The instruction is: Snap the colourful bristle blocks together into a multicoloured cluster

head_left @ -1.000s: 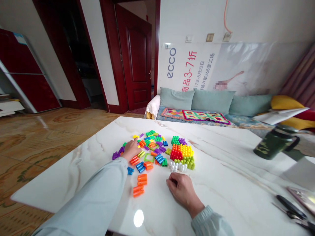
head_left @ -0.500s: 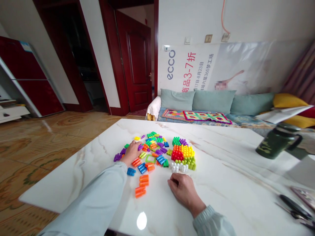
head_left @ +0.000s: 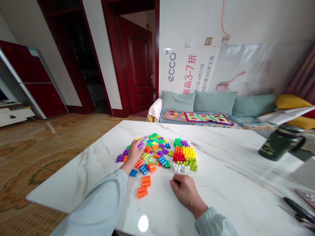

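Note:
A heap of small coloured plastic blocks (head_left: 154,151) lies on the white marble table (head_left: 221,170). To its right sits a joined slab of studded blocks (head_left: 185,154) in green, purple, orange, yellow, red and white. My left hand (head_left: 134,152) reaches into the left side of the heap, fingers pinched on a purple block (head_left: 140,145). My right hand (head_left: 185,191) rests on the table just in front of the white blocks (head_left: 180,168), fingers curled under, nothing visible in them. Orange blocks (head_left: 143,186) lie between my arms.
A dark green camouflage mug (head_left: 280,143) stands at the table's right. Scissors (head_left: 299,209) and a flat pinkish object (head_left: 307,194) lie at the near right edge. A sofa with cushions (head_left: 211,105) stands beyond the table; a red door (head_left: 137,62) and tiled floor are on the left.
My left hand has shifted slightly forward in the heap and now pinches a purple block. My right hand has stayed put. The camera has tilted a little.

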The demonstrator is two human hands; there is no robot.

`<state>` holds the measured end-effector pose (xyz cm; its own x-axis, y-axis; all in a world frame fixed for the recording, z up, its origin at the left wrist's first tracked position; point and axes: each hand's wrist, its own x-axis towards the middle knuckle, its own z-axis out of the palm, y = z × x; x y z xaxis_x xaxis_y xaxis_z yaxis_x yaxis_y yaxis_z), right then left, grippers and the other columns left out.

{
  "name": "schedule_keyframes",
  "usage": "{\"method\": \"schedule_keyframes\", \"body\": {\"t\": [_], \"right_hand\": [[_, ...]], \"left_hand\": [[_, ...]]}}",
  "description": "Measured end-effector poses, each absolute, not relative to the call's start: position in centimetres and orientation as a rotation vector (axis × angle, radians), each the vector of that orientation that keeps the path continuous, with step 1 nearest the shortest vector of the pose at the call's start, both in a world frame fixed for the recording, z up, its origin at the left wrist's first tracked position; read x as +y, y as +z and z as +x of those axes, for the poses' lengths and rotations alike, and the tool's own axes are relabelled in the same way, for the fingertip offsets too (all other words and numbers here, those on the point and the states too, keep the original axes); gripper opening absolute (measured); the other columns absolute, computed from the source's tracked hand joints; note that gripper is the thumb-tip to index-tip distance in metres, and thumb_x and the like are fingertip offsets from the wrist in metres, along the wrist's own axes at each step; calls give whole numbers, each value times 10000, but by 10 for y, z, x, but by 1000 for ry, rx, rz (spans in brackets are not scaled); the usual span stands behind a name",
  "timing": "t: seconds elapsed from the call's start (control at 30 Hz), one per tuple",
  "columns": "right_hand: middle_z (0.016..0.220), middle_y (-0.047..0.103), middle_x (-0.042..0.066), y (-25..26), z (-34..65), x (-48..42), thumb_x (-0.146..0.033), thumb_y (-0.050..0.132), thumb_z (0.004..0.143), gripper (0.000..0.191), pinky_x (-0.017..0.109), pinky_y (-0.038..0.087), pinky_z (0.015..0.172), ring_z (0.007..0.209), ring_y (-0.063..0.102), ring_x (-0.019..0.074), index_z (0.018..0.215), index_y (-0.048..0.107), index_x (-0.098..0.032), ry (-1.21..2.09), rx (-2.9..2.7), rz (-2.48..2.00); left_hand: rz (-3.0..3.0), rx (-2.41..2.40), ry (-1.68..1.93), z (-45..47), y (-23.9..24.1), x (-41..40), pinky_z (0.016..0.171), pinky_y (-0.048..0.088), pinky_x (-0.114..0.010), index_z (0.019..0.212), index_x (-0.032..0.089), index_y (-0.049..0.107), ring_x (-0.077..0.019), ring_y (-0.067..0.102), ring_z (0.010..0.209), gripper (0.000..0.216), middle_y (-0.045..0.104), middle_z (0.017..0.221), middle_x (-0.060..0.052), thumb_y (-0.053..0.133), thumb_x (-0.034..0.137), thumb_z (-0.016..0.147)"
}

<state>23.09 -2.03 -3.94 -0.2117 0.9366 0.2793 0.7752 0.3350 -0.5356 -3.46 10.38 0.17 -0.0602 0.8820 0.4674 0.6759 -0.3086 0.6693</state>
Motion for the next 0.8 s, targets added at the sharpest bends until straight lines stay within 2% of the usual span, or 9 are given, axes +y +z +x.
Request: {"method": "schedule_keyframes", "body": {"t": [0.07, 0.13, 0.2, 0.27, 0.4, 0.47, 0.6, 0.8], "right_hand": [[655, 650, 13, -39, 231, -20, -237, 560, 828, 184, 239, 307, 584, 603, 547, 135, 667, 640, -197, 376, -2050, -1499], [656, 649, 15, -39, 231, -21, -249, 569, 831, 191, 244, 305, 583, 604, 549, 139, 661, 636, -196, 381, -2051, -1492], [649, 640, 12, -39, 232, -21, -301, 578, 853, 211, 246, 308, 581, 596, 546, 141, 680, 638, -195, 410, -2041, -1461], [612, 606, -4, -39, 233, -22, -396, 572, 884, 242, 247, 312, 568, 561, 530, 140, 779, 653, -193, 469, -2012, -1405], [616, 547, -43, -37, 236, -23, -526, 519, 918, 419, 243, 328, 538, 530, 506, 140, 1137, 571, -173, 564, -1900, -1241], [666, 561, -42, -36, 236, -23, -520, 536, 913, 456, 240, 348, 540, 543, 507, 134, 1209, 511, -175, 572, -1858, -1186], [660, 560, -49, -40, 235, -23, -449, 614, 876, 426, 230, 362, 530, 546, 502, 125, 1190, 502, -185, 558, -1825, -1217], [649, 553, -42, -43, 233, -24, -332, 597, 869, 321, 223, 380, 526, 555, 496, 121, 1147, 536, -183, 514, -1809, -1269]], "left_hand": [[1658, 1388, 1475, -16, 5, 81, 948, 492, -347, 1286, 210, 591, -223, 621, 1072, 414, 644, 1158, -103, 601, 259, 876], [1200, 979, 1484, 8, 4, 55, 848, 533, -329, 1295, 225, 574, -207, 659, 958, 482, 672, 1082, -79, 683, 333, 838], [906, 702, 1386, 30, -2, 29, 816, 543, -315, 1280, 222, 581, -189, 672, 893, 542, 687, 1031, -64, 761, 330, 781], [758, 580, 1303, 48, -10, 9, 789, 550, -288, 1260, 215, 594, -174, 676, 875, 539, 691, 1030, -64, 789, 293, 763], [723, 523, 1163, 68, -22, -10, 767, 558, -276, 1252, 202, 603, -180, 679, 888, 505, 695, 1032, -83, 777, 286, 786], [744, 551, 1152, 72, -26, -13, 788, 555, -277, 1243, 211, 611, -188, 674, 937, 490, 686, 1085, -84, 776, 280, 787], [767, 622, 1139, 76, -29, -13, 816, 547, -280, 1214, 224, 634, -202, 676, 980, 492, 686, 1122, -84, 800, 274, 753], [760, 661, 1135, 77, -31, -11, 827, 555, -312, 1162, 220, 653, -209, 687, 977, 466, 690, 1123, -96, 807, 350, 742]]}}
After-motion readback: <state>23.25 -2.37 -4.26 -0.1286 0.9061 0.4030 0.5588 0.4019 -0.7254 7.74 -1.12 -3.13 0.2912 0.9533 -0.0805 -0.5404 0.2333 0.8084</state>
